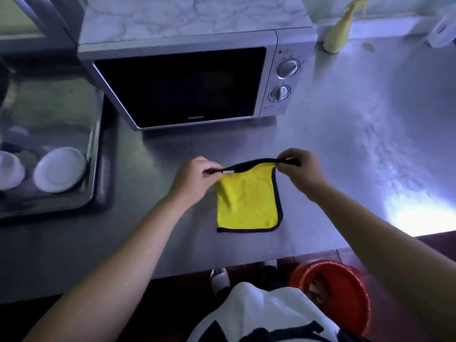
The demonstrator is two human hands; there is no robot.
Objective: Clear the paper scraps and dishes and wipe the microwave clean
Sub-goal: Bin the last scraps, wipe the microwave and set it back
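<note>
cloth (246,206): was soft, matt fabric with black stitched edging, in front of the microwave (177,87)
microwave door: was glossy dark glass; casing was satin silver
counter (345,144): was smooth, dull-sheened metal under the microwave
plates (59,170): were glossy white, left of the microwave

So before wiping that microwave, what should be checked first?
1. Grip: left hand and right hand each pinch the top edge of the yellow cloth: ok.
2. Microwave door closed, nothing in front of it: ok.
3. Dishes out of the way: white plate sits in the metal tray at left: ok.
4. Cloth damp enough: cannot tell.
5. Spray bottle at hand: stands right of the microwave: ok.
</note>
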